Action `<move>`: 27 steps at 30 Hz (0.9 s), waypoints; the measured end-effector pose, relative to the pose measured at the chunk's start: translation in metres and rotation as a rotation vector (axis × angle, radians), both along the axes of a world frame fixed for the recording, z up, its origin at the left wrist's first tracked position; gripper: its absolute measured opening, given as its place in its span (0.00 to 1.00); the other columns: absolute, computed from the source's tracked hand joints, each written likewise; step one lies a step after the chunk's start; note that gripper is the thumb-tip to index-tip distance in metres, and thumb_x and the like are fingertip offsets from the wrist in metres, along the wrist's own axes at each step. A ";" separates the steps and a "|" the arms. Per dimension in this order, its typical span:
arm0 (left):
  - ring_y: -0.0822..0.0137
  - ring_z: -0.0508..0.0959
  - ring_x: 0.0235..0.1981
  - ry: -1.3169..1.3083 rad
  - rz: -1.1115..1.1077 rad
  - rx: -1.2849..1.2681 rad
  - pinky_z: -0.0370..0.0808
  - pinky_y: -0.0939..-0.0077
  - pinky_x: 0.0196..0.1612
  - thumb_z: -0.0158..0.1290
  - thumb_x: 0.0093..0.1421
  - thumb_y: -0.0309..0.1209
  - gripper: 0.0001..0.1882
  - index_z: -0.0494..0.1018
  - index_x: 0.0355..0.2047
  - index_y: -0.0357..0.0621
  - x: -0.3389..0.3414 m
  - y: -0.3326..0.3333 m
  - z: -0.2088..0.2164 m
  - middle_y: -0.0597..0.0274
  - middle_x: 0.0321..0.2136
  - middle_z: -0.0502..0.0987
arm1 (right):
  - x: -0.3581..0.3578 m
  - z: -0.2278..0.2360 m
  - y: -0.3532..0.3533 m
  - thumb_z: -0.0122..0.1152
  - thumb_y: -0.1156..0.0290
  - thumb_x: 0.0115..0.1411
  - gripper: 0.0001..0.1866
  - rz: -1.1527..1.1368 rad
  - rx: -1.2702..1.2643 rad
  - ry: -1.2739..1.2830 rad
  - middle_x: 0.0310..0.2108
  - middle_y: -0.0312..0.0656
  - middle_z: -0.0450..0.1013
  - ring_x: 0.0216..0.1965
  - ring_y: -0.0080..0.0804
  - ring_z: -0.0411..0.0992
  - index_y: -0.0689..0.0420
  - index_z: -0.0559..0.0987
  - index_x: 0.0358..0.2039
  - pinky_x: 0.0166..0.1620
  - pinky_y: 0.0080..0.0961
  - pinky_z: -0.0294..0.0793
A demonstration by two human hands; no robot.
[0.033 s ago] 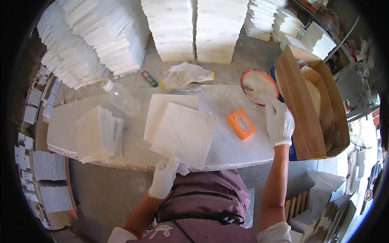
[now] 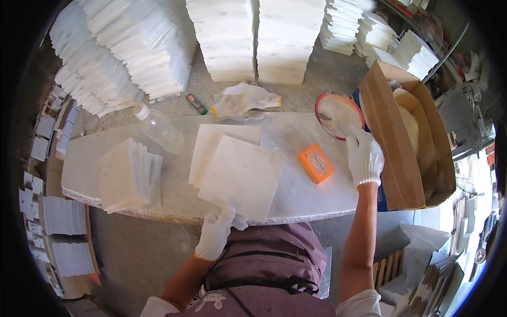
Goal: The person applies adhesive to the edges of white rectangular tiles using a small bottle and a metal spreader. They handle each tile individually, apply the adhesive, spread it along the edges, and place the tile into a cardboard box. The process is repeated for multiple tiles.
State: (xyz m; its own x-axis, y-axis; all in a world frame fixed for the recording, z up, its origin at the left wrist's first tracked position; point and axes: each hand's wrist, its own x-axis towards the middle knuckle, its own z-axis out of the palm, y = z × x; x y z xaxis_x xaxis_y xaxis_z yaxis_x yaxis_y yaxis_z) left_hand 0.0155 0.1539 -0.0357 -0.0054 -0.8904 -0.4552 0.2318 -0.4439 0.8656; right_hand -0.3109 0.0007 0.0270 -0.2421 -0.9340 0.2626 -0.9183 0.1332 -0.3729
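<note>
A square white marble tile (image 2: 240, 177) lies partly over another white tile (image 2: 198, 156) on the stone-topped bench (image 2: 296, 203). My left hand (image 2: 215, 232), in a white knit glove, is closed on the upper tile's near corner at the bench edge. At the right, my gloved right hand (image 2: 366, 158) reaches over the rim of a red-rimmed round dish (image 2: 342, 108) holding pale material. Its fingers are closed around what looks like the handle of a small putty knife (image 2: 324, 117), whose dark blade rests in the dish. The glove hides most of the handle.
An orange box (image 2: 316, 164) lies between tiles and right hand. A cardboard box (image 2: 393, 153) stands right of the dish. Left are a plastic bottle (image 2: 158, 127) and standing tiles (image 2: 127, 174). Spare gloves (image 2: 243, 101) lie behind, before tall tile stacks (image 2: 227, 42).
</note>
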 end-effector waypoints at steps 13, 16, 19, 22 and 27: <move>0.74 0.75 0.26 -0.122 -0.053 0.015 0.67 0.80 0.30 0.45 0.70 0.41 0.19 0.77 0.32 0.40 -0.002 0.000 0.009 0.62 0.27 0.80 | 0.046 0.027 -0.028 0.59 0.58 0.60 0.19 0.083 -0.171 0.003 0.48 0.50 0.76 0.49 0.48 0.75 0.51 0.80 0.49 0.50 0.39 0.74; 0.72 0.78 0.32 -0.007 -0.024 0.025 0.73 0.77 0.40 0.48 0.69 0.41 0.20 0.77 0.34 0.34 -0.003 -0.002 0.013 0.58 0.30 0.81 | 0.064 0.011 -0.045 0.63 0.65 0.57 0.19 0.422 -0.315 -0.154 0.48 0.48 0.76 0.49 0.47 0.74 0.53 0.80 0.49 0.52 0.37 0.73; 0.72 0.78 0.32 -0.043 -0.090 0.037 0.73 0.76 0.42 0.48 0.69 0.40 0.19 0.77 0.35 0.34 0.002 -0.004 0.019 0.59 0.29 0.81 | 0.092 0.004 -0.071 0.63 0.68 0.54 0.19 0.553 -0.239 -0.281 0.48 0.46 0.76 0.51 0.47 0.73 0.49 0.80 0.49 0.54 0.37 0.72; 0.76 0.75 0.30 0.019 -0.177 0.070 0.72 0.81 0.39 0.49 0.69 0.40 0.19 0.77 0.37 0.33 0.019 -0.001 0.016 0.63 0.27 0.78 | 0.126 -0.004 -0.102 0.62 0.67 0.55 0.18 0.646 -0.165 -0.257 0.50 0.46 0.74 0.52 0.47 0.72 0.48 0.81 0.48 0.55 0.38 0.71; 0.80 0.71 0.26 -0.195 -0.053 0.043 0.71 0.84 0.35 0.51 0.68 0.33 0.13 0.78 0.39 0.35 0.029 0.008 0.055 0.69 0.25 0.75 | 0.164 -0.016 -0.152 0.59 0.64 0.57 0.20 0.745 -0.153 -0.052 0.56 0.44 0.71 0.54 0.47 0.70 0.48 0.79 0.51 0.56 0.40 0.70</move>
State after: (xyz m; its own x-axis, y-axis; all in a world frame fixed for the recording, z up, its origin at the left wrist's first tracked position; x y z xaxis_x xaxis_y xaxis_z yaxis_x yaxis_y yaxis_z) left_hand 0.0449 0.1621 0.0189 0.0406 -0.8709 -0.4899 0.0369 -0.4886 0.8717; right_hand -0.1465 -0.1513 0.0106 0.4222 -0.8098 0.4073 -0.7260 -0.5712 -0.3831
